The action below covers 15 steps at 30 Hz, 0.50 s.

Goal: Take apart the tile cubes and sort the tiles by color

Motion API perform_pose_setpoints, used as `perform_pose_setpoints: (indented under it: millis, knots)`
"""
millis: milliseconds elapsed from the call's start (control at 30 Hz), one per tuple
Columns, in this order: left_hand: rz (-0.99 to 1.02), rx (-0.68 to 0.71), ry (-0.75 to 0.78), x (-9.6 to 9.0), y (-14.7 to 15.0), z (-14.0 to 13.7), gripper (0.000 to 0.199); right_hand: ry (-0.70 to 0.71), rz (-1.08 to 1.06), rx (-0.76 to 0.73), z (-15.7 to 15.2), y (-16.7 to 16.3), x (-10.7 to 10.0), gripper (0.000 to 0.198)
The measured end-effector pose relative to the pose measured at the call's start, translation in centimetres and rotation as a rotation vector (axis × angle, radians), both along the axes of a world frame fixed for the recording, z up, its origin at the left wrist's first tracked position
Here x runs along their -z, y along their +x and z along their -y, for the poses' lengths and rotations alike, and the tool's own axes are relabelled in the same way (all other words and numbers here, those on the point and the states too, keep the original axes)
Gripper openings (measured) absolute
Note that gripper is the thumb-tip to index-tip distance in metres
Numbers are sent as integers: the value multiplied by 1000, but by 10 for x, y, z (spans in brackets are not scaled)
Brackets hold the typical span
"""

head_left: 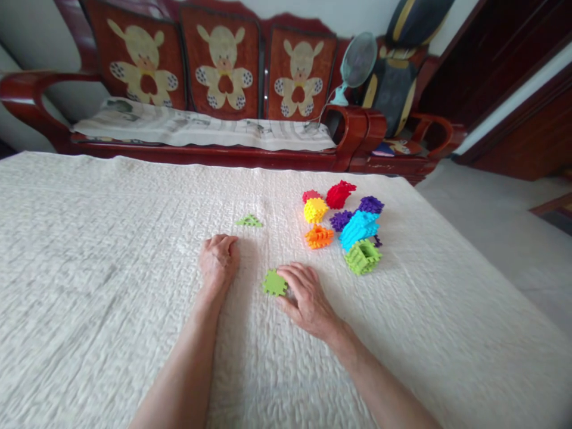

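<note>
Green square [274, 283] lies unjoined on surface [111, 286], right hand [308, 296] touching its edge (grip unclear); left hand [218, 260] clenched, nothing visible inside. Green triangle [249, 222] also unjoined; other pieces [358, 230] sit colour-bunched at right.

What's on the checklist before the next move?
1. Right hand touching flat green plastic piece with notched edges: ok, fingertips at its right side.
2. Left hand holding nothing: cannot tell, fingers curled in.
3. Green openwork triangular plastic piece uncovered: ok, lying beyond the left hand.
4. Hollow green notched plastic block apart from notched light-blue plastic stack: cannot tell, they overlap in view.
5. Orange notched plastic block clear of the right hand: ok.
</note>
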<state>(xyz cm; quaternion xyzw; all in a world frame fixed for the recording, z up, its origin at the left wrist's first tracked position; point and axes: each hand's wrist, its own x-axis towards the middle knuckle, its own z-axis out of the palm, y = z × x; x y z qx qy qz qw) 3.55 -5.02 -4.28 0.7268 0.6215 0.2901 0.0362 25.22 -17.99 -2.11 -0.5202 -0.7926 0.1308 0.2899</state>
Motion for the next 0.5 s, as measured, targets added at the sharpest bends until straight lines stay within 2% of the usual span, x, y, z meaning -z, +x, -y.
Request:
perform_pose_setpoints:
  millis: [100,300,367,500]
  knots:
    - [-7,4,15,1,-1,1,36,23,-66,24,0,6,-1,54]
    - [-30,27,27,5,-7,-2,34,24,-95,186,2,12,-2,63]
    - [-37,27,23,6,-8,-3,34,-1,-91,233,3,9,-3,59]
    - [-52,22,23,7,-8,-3,35,-58,-46,260,2,6,-1,37]
